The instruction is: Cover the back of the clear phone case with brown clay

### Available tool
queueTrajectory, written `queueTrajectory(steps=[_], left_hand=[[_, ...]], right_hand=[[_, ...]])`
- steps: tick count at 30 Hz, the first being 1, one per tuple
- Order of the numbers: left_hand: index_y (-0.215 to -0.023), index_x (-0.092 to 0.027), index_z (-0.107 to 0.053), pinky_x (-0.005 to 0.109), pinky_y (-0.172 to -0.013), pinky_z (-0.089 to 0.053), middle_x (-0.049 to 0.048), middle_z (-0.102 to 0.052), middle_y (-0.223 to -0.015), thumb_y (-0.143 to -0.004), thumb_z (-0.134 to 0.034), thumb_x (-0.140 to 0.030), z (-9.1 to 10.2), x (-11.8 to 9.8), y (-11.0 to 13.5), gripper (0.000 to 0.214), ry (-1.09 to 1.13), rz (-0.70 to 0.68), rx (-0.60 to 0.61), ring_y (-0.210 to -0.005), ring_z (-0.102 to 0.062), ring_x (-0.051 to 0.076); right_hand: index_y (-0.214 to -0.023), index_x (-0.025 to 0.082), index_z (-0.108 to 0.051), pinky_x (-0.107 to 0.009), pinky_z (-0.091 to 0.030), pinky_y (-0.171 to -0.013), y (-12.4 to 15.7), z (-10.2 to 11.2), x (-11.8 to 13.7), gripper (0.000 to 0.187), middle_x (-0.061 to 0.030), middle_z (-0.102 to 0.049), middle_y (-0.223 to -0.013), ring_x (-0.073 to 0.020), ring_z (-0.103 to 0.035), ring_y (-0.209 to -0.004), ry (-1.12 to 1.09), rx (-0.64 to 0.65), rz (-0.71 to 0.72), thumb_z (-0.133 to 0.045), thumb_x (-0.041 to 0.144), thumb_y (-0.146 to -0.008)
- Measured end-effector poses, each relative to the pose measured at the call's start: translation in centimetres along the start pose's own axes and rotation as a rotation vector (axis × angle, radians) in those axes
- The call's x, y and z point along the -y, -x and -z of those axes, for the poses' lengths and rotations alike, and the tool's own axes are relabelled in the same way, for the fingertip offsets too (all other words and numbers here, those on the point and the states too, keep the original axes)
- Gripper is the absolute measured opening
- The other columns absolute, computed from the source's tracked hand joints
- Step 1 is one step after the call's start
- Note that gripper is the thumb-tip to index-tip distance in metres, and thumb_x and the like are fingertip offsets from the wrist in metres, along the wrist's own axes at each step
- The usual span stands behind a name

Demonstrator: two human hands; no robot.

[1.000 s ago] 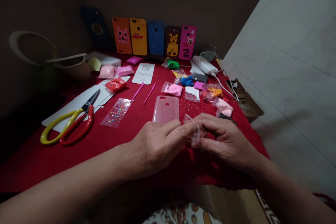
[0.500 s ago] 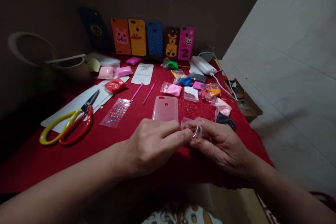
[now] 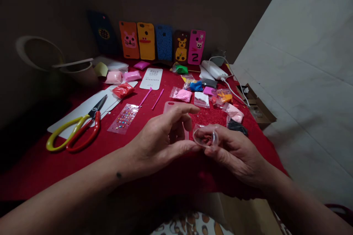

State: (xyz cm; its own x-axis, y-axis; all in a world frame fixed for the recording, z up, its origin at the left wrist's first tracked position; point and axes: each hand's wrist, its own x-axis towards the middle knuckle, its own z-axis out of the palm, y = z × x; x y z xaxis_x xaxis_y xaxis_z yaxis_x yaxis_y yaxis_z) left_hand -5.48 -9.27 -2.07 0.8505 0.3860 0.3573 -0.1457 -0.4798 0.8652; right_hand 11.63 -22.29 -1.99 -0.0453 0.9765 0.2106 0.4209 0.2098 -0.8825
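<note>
Head cam: R hand (image 3: 237, 152) pinches clear plastic bag (image 3: 202, 144) btwn thumb & fingers at 4–5 o'clock of view centre, its round mouth open; L hand (image 3: 164, 134) is at bag's 9 o'clock, thumb & fingers wide apart, thumb tip by bag's edge, can't tell if touching. On red cloth (image 3: 198, 176), translucent phone case (image 3: 166, 107) is part-hidden behind L hand at bag's 10 o'clock, black packet (image 3: 237, 127) at 2–3, gem sheet (image 3: 124, 119) & scissors (image 3: 94, 112) farther off at approx 9.

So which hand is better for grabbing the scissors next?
Probably the left hand: it's nearer the scissors, which lie on its side, and its fingers are open. The right hand is holding clear plastic.
</note>
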Motion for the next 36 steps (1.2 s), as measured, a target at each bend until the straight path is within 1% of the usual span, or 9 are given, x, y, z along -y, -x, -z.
queueTrajectory(steps=[2, 5, 8, 11, 14, 19, 22, 29, 36], left_hand=[[-0.112, -0.016, -0.059, 0.022, -0.060, -0.050, 0.0028, -0.059, -0.090, -0.080, -0.070, -0.020, 0.1, -0.2, -0.2, 0.034, 0.079, 0.068, 0.034, -0.069, -0.059, 0.011], [-0.089, -0.014, -0.065, 0.020, -0.055, -0.047, -0.0004, -0.058, -0.077, -0.079, -0.070, -0.015, 0.0, -0.9, -0.5, 0.012, 0.256, 0.168, 0.033, -0.061, -0.057, 0.008], [-0.083, -0.013, -0.065, 0.018, -0.053, -0.046, -0.0011, -0.061, -0.071, -0.077, -0.069, -0.011, -0.3, -1.3, -0.7, 0.007, 0.432, 0.228, 0.029, -0.059, -0.059, 0.008], [-0.077, -0.013, -0.065, 0.016, -0.053, -0.044, -0.0014, -0.062, -0.068, -0.078, -0.069, -0.014, -0.5, -1.5, -0.6, 0.005, 0.489, 0.285, 0.013, -0.058, -0.057, 0.007], [-0.073, -0.012, -0.064, 0.015, -0.052, -0.039, -0.0029, -0.058, -0.064, -0.080, -0.070, -0.019, -0.4, -1.6, -0.5, 0.011, 0.440, 0.318, -0.006, -0.056, -0.050, 0.005], [-0.075, -0.012, -0.059, 0.016, -0.048, -0.034, -0.0054, -0.049, -0.059, -0.085, -0.062, -0.024, -0.6, -1.6, -0.2, 0.016, 0.373, 0.289, 0.003, -0.053, -0.042, 0.004], [-0.075, -0.012, -0.056, 0.017, -0.049, -0.035, -0.0053, -0.048, -0.062, -0.087, -0.059, -0.024, -0.7, -1.7, -0.1, 0.016, 0.313, 0.249, -0.017, -0.053, -0.041, 0.004], [-0.081, -0.013, -0.060, 0.019, -0.054, -0.040, -0.0017, -0.058, -0.070, -0.083, -0.064, -0.023, -0.9, -1.7, 0.0, 0.011, 0.255, 0.227, -0.035, -0.062, -0.050, 0.007], [-0.074, -0.013, -0.066, 0.018, -0.055, -0.041, -0.0015, -0.061, -0.066, -0.083, -0.064, -0.020, -0.4, -1.9, 0.2, 0.012, 0.291, 0.235, -0.054, -0.060, -0.051, 0.007]], right_hand=[[-0.117, 0.023, -0.056, -0.022, -0.048, -0.072, 0.2, 0.2, 0.3, 0.023, -0.0023, -0.065, -0.099, -0.0129, -0.062, -0.087, -0.134, 0.028, -0.075, -0.055, 0.027, -0.094], [-0.111, 0.024, -0.059, -0.023, -0.048, -0.075, 0.3, 0.6, 0.8, 0.018, -0.0018, -0.063, -0.099, -0.0121, -0.060, -0.088, -0.285, 0.099, -0.123, -0.052, 0.031, -0.096], [-0.105, 0.022, -0.060, -0.024, -0.048, -0.076, 0.4, 0.8, 1.1, 0.019, -0.0029, -0.061, -0.099, -0.0129, -0.059, -0.089, -0.335, 0.169, -0.168, -0.051, 0.036, -0.096], [-0.111, 0.022, -0.059, -0.025, -0.049, -0.075, 0.6, 0.5, 1.2, 0.027, -0.0036, -0.061, -0.100, -0.0152, -0.060, -0.089, -0.319, 0.178, -0.173, -0.059, 0.040, -0.091], [-0.116, 0.026, -0.055, -0.023, -0.052, -0.071, 0.9, -0.3, 1.2, 0.035, -0.0007, -0.065, -0.098, -0.0138, -0.063, -0.084, -0.294, 0.003, -0.155, -0.069, 0.034, -0.084], [-0.099, 0.026, -0.064, -0.020, -0.056, -0.060, 0.8, -1.8, 1.8, 0.009, 0.0028, -0.072, -0.077, -0.0118, -0.069, -0.066, -0.235, -0.305, -0.107, -0.061, 0.025, -0.091], [-0.087, 0.023, -0.069, -0.017, -0.055, -0.061, 0.6, -1.9, 2.2, 0.009, 0.0024, -0.073, -0.073, -0.0103, -0.069, -0.064, -0.085, -0.403, -0.097, -0.061, 0.024, -0.090], [-0.079, 0.021, -0.072, -0.012, -0.049, -0.057, 0.4, -1.5, 2.8, 0.012, 0.0043, -0.073, -0.070, -0.0056, -0.064, -0.059, 0.215, -0.456, -0.025, -0.063, 0.021, -0.089], [-0.084, 0.019, -0.071, -0.016, -0.053, -0.063, 0.3, -1.3, 3.1, 0.010, 0.0013, -0.074, -0.078, -0.0093, -0.068, -0.068, 0.161, -0.398, -0.034, -0.064, 0.024, -0.088]])
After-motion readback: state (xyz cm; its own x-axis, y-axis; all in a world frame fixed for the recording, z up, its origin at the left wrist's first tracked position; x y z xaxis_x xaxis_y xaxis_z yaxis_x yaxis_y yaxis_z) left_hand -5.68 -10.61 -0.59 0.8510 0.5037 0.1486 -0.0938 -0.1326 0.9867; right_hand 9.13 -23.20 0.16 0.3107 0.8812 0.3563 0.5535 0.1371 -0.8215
